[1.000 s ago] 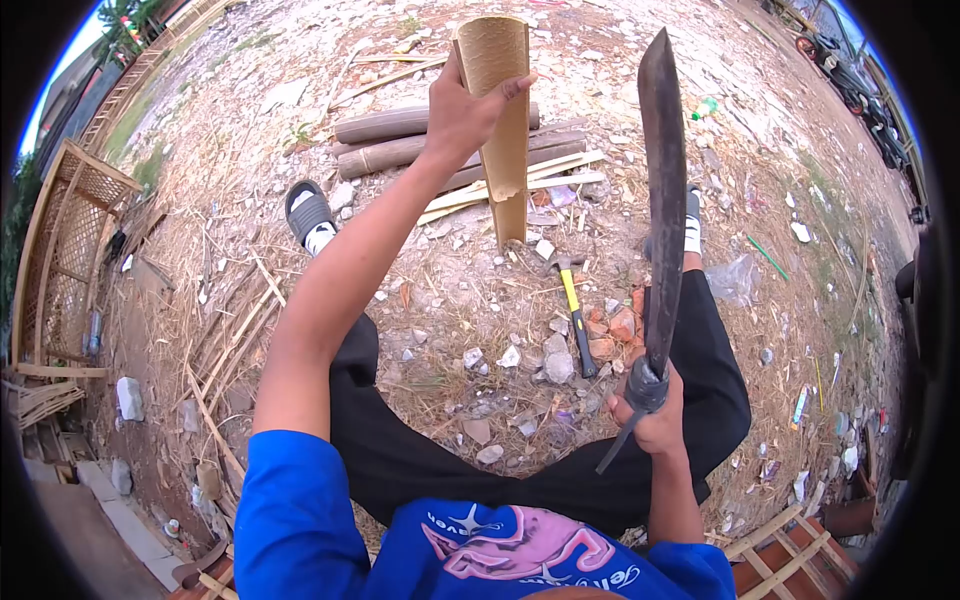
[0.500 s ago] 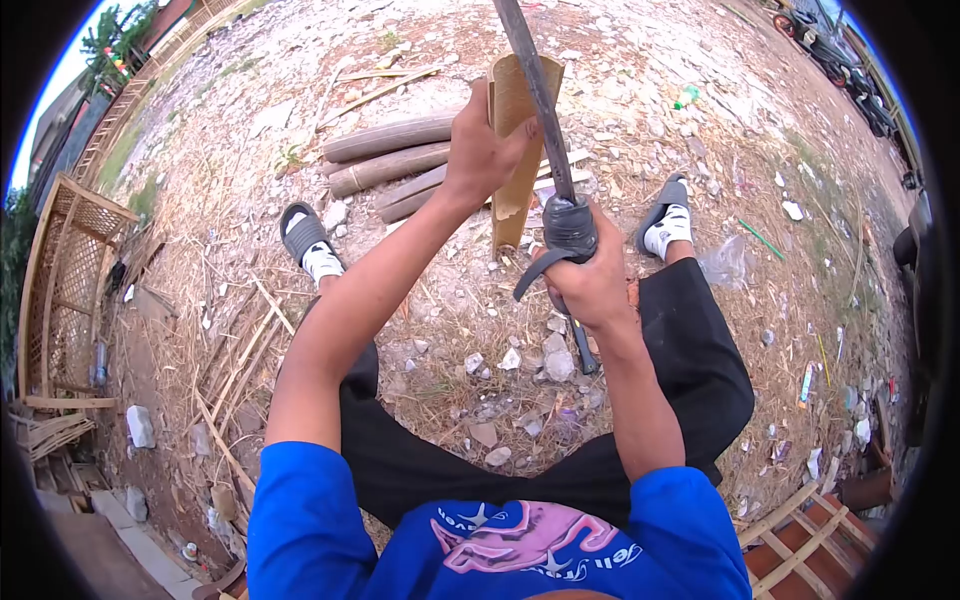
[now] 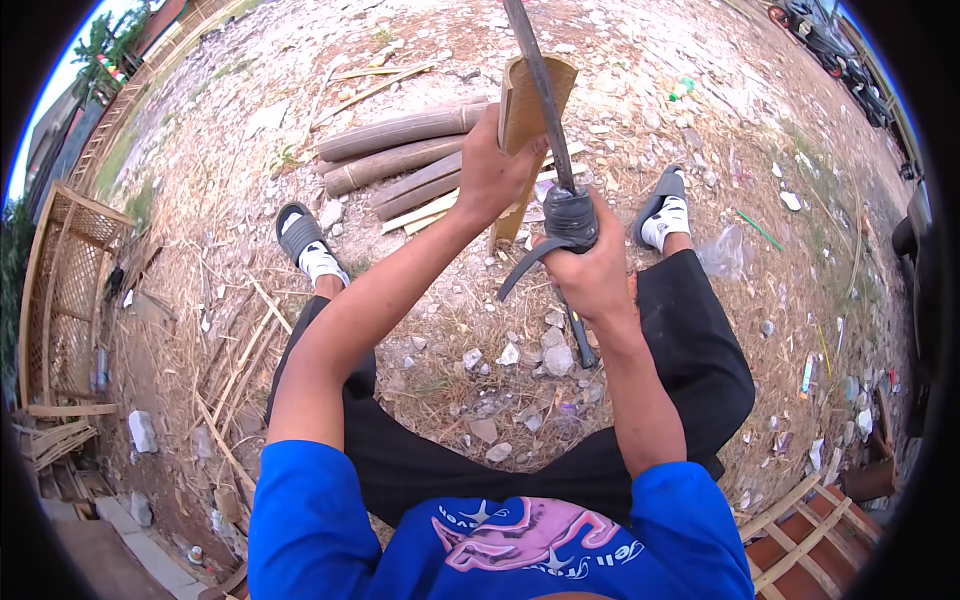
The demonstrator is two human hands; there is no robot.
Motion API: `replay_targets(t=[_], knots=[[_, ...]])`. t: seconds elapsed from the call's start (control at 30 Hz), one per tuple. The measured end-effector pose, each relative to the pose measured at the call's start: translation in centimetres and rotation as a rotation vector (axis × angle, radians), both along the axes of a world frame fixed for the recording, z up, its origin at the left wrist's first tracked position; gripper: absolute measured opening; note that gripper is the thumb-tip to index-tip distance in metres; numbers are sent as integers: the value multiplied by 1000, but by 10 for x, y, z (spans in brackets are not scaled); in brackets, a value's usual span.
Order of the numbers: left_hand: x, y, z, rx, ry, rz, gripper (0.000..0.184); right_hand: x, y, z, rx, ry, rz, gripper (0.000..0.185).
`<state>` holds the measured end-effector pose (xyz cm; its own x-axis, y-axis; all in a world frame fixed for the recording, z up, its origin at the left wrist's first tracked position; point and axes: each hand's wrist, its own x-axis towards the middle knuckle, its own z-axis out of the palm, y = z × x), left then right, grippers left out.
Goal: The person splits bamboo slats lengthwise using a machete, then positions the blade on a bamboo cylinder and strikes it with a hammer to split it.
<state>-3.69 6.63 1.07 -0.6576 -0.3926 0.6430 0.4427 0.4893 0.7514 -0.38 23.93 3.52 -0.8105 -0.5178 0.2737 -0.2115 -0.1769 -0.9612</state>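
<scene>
My left hand (image 3: 495,172) is wrapped around a split bamboo piece (image 3: 524,110), which stands nearly upright and leans a little to the right. In my right hand (image 3: 594,268) is the black-wrapped handle of a machete (image 3: 571,218), with a loose black strap trailing to the left. The long, narrow dark blade (image 3: 546,100) points away and up, crossing in front of the bamboo from my view. Whether the blade touches the bamboo, I cannot tell. Part of the bamboo's lower end is hidden behind my left hand.
Several split bamboo lengths (image 3: 390,165) lie on the rubble ahead, between my sandalled feet. A dark-handled tool (image 3: 582,342) lies below my right hand. Thin strips (image 3: 238,370) are scattered at left, near a woven bamboo frame (image 3: 70,290). A lattice (image 3: 815,535) lies at lower right.
The bamboo's top and my left hand have shifted slightly right, and the bamboo leans more. The machete has moved a little with my right hand, its blade tilting slightly.
</scene>
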Motion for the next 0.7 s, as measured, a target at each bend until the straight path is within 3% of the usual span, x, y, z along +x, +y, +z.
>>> replay_targets(t=[0.3, 0.5, 0.7], knots=[[1, 3, -1, -14, 55, 3, 35, -2, 5, -1, 31, -4, -5, 45], [1, 4, -2, -19, 50, 3, 35, -1, 4, -1, 19, 11, -32, 39], [2, -2, 0, -56, 39, 17, 37, -3, 22, 45, -173, 65, -48, 33]])
